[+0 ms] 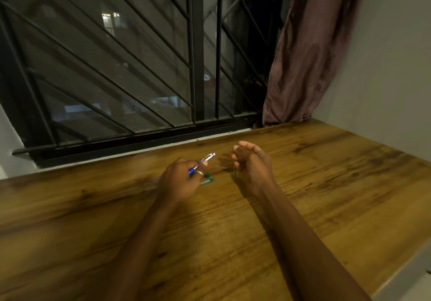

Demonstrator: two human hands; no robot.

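My left hand (180,179) holds a blue and clear pen (205,160) between its fingers, the pen's tip pointing up and right toward the window. A ring sits on one finger of that hand. A green pen piece (207,182) lies on the wooden table (326,184) just right of the left hand. My right hand (251,160) hovers a little to the right with its fingers curled, and a small thin dark part (235,171) hangs from its lower fingers. What that part is cannot be made out.
The table runs up to a window with black metal bars (198,67) at the back. A mauve curtain (310,55) hangs at the back right beside a grey wall (384,67). The table's right edge (401,272) lies near the bottom right corner.
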